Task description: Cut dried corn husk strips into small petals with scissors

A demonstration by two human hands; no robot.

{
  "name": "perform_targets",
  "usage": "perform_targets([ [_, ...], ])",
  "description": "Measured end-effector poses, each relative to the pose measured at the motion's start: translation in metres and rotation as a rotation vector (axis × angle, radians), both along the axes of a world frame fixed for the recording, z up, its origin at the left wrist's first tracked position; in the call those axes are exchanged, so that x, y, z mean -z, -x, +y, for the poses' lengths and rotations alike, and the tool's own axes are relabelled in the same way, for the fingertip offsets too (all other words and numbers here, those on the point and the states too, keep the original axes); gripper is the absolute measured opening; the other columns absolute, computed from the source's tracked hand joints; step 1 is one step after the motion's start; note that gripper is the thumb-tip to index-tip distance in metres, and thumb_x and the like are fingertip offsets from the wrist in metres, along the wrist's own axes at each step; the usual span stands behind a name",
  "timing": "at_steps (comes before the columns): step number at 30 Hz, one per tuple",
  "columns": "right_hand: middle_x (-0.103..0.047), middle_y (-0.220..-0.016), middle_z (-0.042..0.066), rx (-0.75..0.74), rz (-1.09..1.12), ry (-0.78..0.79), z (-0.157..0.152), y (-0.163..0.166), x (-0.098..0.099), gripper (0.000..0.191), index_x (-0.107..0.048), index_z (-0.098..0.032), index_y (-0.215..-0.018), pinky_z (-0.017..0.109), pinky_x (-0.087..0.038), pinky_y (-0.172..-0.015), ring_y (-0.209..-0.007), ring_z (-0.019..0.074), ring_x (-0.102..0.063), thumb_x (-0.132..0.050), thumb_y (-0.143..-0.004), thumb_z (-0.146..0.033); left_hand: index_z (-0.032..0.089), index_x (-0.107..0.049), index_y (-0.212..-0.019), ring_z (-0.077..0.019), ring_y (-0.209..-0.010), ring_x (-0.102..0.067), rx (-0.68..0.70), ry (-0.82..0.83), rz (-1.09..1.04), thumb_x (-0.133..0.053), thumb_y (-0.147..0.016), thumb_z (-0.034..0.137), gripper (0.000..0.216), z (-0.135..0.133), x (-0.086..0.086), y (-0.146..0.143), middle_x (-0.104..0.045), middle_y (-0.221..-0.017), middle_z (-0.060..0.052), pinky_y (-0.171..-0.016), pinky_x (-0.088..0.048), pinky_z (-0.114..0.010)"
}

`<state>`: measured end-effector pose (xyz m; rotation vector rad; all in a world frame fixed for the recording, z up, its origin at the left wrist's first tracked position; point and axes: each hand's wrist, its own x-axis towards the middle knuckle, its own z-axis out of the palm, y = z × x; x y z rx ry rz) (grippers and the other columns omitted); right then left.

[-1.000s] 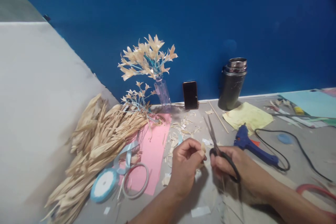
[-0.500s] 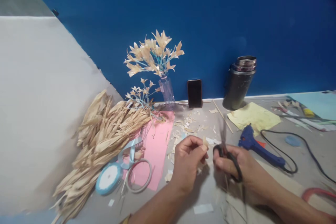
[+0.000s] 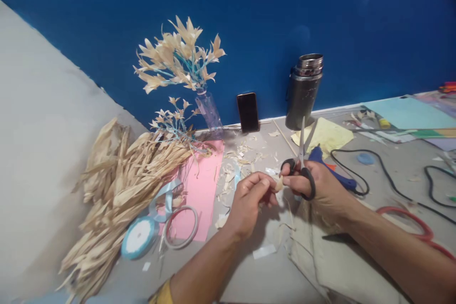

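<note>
Small pale husk scrap (image 3: 279,183), thin and papery, pinched at the fingertips of the left hand (image 3: 249,198), low centre of the table, held just above it. Right hand (image 3: 322,191) meets it there, the two hands close together, thumb tip apparently touching the scrap. Right hand is closed through the black loops of the scissors (image 3: 302,164); steel blades point up and away, parted in a narrow V. Beneath the right forearm, a creased beige sheet (image 3: 331,261) with frayed strands at its edge. Just behind the right hand, a blue glue gun (image 3: 337,179), its black cord (image 3: 386,178) curling off right. Yellow paper (image 3: 326,137) and a thin wooden stick (image 3: 284,138) beyond. Pale clippings (image 3: 242,156) litter the middle. Left of them a pink sheet (image 3: 201,185), a clear tape ring (image 3: 181,227) lying partly on it, a light blue ribbon spool (image 3: 137,238) beside that. Far left, a heap of dry, long, straw-coloured husks (image 3: 117,185). At the back edge: a clear bottle (image 3: 210,114) holding husk flowers (image 3: 180,57) on blue stems, a dark phone (image 3: 248,112) propped upright, a dull metal flask (image 3: 304,91). Table (image 3: 395,164) grey, matte. Wall (image 3: 338,14) behind deep blue; a pale grey panel (image 3: 39,123) slants across the left.
</note>
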<state>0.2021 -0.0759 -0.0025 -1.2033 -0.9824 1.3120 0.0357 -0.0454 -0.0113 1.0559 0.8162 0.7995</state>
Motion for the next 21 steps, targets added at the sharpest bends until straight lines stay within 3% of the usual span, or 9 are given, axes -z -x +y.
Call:
perform_targets([
  [3, -0.053, -0.065, -0.005, 0.026, 0.012, -0.013, 0.0, 0.002, 0.003, 0.025, -0.06, -0.017, -0.087, 0.025, -0.032, -0.053, -0.057, 0.0112, -0.043, -0.074, -0.073, -0.033, 0.017, -0.066, -0.075, -0.0126, -0.056, -0.053, -0.002, 0.014, -0.038, -0.069, -0.077, 0.048, 0.032, -0.002, -0.001, -0.002, -0.059, -0.061, -0.002, -0.057, -0.038, -0.025],
  [6, -0.05, -0.064, -0.005, 0.042, 0.011, -0.001, 0.001, 0.002, 0.002, 0.025, -0.061, -0.017, -0.085, 0.025, -0.029, -0.052, -0.057, 0.0112, -0.041, -0.075, -0.072, -0.033, 0.016, -0.064, -0.069, -0.0105, -0.053, -0.049, -0.017, -0.002, 0.01, -0.078, -0.07, 0.04, 0.027, -0.001, -0.007, -0.005, -0.056, -0.058, 0.0, -0.055, -0.037, -0.024],
  [11, -0.047, -0.06, -0.005, 0.22, -0.008, -0.018, 0.007, -0.01, -0.015, 0.025, -0.061, -0.017, -0.08, 0.027, -0.028, -0.053, -0.056, 0.012, -0.038, -0.075, -0.07, -0.036, 0.014, -0.065, -0.068, -0.0074, -0.049, -0.046, -0.127, -0.079, 0.09, -0.08, -0.066, 0.028, 0.021, 0.03, -0.027, -0.013, -0.054, -0.054, 0.002, -0.051, -0.035, -0.021],
  [16, -0.045, -0.055, -0.006, 0.282, -0.013, -0.051, 0.014, -0.028, -0.027, 0.025, -0.06, -0.018, -0.072, 0.027, -0.028, -0.053, -0.053, 0.0116, -0.036, -0.075, -0.069, -0.038, 0.014, -0.063, -0.075, -0.005, -0.049, -0.048, -0.129, 0.209, -0.163, -0.088, -0.055, 0.021, 0.033, 0.062, -0.048, -0.039, -0.06, -0.063, 0.002, -0.05, -0.035, -0.018],
  [21, -0.051, -0.06, -0.005, 0.343, 0.027, -0.048, 0.016, -0.03, -0.026, 0.035, -0.061, -0.018, -0.08, 0.027, -0.035, -0.055, -0.055, 0.0128, -0.042, -0.08, -0.063, -0.042, 0.015, -0.061, -0.078, -0.0063, -0.053, -0.05, -0.1, 0.316, -0.239, -0.087, -0.056, 0.019, 0.034, 0.047, -0.049, -0.062, -0.06, -0.067, 0.002, -0.05, -0.036, -0.018],
])
